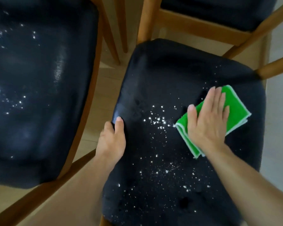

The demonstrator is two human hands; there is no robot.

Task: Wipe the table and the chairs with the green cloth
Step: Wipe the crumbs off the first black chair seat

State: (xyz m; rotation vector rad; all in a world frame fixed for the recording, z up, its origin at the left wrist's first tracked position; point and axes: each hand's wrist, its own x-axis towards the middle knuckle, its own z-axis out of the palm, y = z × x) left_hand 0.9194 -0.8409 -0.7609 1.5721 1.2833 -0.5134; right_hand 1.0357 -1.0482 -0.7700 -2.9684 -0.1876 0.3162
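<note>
A folded green cloth with a pale edge lies on the black seat of the middle chair, right of centre. My right hand presses flat on the cloth, fingers straight. White crumbs are scattered over the seat to the left of and below the cloth. My left hand grips the seat's left edge, with the thumb on top and the fingers curled under the rim.
A second black seat with white specks stands at the left in a wooden frame. A third chair stands behind at the top right. Wooden legs and rails cross near the seat. The floor is light-coloured.
</note>
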